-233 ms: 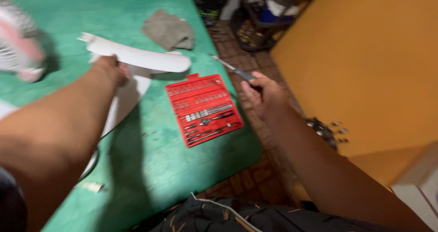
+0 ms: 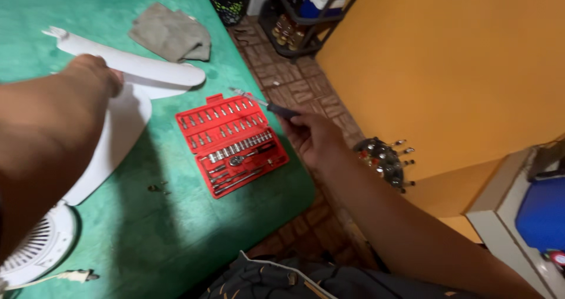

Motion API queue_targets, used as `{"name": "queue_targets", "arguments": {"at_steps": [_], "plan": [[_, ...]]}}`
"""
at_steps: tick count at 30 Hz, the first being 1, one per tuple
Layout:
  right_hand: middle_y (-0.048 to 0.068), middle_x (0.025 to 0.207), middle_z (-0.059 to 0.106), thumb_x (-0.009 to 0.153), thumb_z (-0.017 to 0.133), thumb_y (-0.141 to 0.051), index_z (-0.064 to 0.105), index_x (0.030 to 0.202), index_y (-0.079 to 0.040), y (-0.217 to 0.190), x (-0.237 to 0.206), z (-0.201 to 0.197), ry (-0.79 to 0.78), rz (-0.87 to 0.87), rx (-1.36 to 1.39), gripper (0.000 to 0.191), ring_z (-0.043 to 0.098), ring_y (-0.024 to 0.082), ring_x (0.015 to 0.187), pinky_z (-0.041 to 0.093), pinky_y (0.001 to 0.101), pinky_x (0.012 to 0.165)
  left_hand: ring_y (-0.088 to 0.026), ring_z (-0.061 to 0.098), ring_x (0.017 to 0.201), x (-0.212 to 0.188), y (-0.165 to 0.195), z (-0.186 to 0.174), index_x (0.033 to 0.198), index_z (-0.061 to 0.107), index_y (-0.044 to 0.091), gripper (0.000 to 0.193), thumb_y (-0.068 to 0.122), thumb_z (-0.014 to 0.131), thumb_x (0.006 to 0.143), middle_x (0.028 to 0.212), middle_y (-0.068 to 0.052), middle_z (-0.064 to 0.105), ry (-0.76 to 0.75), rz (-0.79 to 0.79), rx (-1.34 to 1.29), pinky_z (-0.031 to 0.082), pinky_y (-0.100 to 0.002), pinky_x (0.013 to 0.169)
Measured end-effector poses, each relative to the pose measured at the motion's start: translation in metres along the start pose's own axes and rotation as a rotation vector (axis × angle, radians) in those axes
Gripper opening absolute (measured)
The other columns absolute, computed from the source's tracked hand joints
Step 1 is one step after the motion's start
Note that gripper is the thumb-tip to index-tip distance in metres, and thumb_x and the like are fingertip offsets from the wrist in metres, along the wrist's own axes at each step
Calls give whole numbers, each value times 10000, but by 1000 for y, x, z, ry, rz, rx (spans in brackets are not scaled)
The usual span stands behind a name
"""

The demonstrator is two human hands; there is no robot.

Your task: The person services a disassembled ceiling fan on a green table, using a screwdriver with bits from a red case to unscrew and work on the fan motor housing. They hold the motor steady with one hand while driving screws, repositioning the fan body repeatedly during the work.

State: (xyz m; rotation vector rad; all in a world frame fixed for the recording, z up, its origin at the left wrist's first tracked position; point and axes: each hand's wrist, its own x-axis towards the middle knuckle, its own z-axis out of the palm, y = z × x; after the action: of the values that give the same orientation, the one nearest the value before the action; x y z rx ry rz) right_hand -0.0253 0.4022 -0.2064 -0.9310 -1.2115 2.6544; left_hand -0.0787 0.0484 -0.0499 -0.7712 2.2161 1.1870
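On green table (image 2: pixel 176 228): left hand (image 2: pixel 88 75), fingers clamped on white plastic fan blade (image 2: pixel 147 72), light, stiff, best held mid-span; right hand (image 2: pixel 315 137), fingers closed round screwdriver (image 2: pixel 259 103) beside red socket set (image 2: pixel 231 143).

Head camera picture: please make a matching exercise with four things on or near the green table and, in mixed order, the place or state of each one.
Things:
1. red socket set case
2. grey cloth
3. screwdriver
4. white fan blade

Places or states:
A. crumpled at the far side of the table
B. held in the right hand
C. lying open near the table's right edge
D. under the left hand

Pairs: 1-C, 2-A, 3-B, 4-D
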Motion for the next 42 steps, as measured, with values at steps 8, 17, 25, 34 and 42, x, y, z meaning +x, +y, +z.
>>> {"name": "queue_targets", "arguments": {"at_steps": [8,17,25,34,42], "plan": [[142,1042,713,832,619,86,677,1111,25,25,-1,31,130,44,-63,292,737,254,912,602,340,828,-426,508,1144,174,-12,54,1259,568,35,562,341,752,825,1242,-237,562,353,313,96,433,-545,931],[142,1022,680,856,638,74,653,1132,21,69,0,67,-22,76,-112,281,719,262,876,645,343,808,-390,557,1156,29,-183,1,1189,597,67,464,137,791,773,1205,-181,623,738,1081,245,418,-511,1017],[180,1151,664,869,595,58,604,1238,60,115,-52,183,-105,94,-183,369,714,296,1005,590,363,879,-397,635,1070,44,-168,-147,1461,421,4,1199,491,989,525,1243,-218,609,657,305,371,542,-516,851],[203,1195,663,854,613,93,626,1206,84,152,-182,272,-111,-2,-215,353,714,290,1031,590,359,877,-381,707,908,25,-247,-260,1090,701,-16,790,436,976,502,1024,-209,720,722,631,402,571,-487,777],[186,1171,647,843,624,106,624,1178,82,185,-253,334,-115,-51,-261,336,706,279,1026,596,372,868,-361,734,956,-18,-283,-384,1234,715,28,806,391,930,547,1046,-209,749,553,507,423,579,-475,859]]}}
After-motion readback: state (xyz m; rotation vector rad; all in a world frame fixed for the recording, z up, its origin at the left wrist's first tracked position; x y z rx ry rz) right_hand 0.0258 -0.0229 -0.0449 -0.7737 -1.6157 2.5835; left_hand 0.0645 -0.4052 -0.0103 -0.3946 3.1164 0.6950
